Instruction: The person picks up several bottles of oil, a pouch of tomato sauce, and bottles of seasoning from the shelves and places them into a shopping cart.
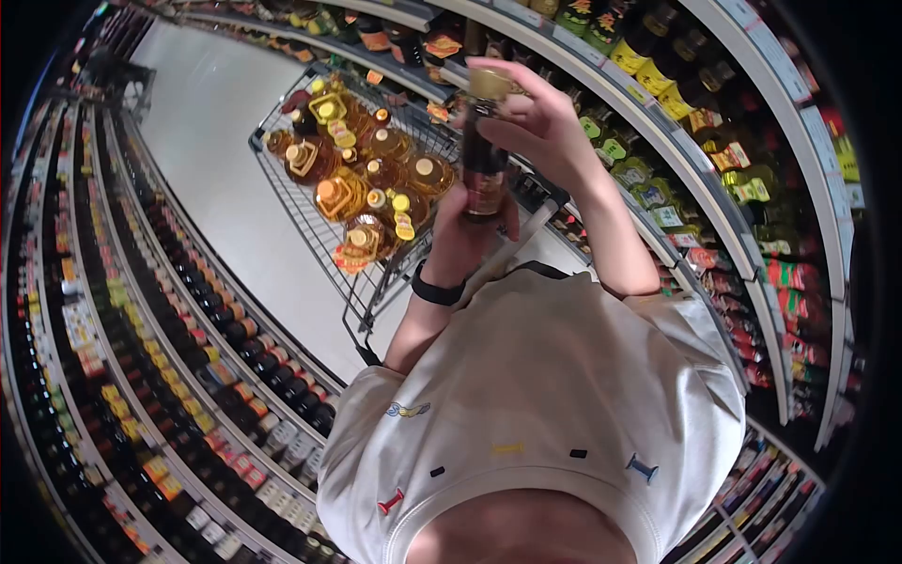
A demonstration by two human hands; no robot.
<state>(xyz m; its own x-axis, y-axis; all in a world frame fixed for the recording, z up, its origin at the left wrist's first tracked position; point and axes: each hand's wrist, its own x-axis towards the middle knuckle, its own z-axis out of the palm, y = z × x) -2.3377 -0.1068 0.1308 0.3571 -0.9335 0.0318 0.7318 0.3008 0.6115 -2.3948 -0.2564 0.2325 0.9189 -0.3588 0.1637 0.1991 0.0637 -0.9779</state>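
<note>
A dark glass bottle [483, 155] with a gold cap and a reddish label is held upright in front of my chest. My left hand [462, 235] is wrapped round its lower end, with a black band on the wrist. Near the top, my right hand [540, 117] grips the bottle by its neck and cap, fingers bent round it. Just to the left stands a wire shopping cart [282, 188] holding several oil bottles [340, 195] with orange, yellow and pale caps.
Shelves of sauce bottles [235, 324] curve along the left side. On the right, shelves [648, 179] hold green, yellow and red-labelled bottles. A pale floor [197, 141] runs between the left shelves and the cart. The cart's handle [517, 235] is close to my body.
</note>
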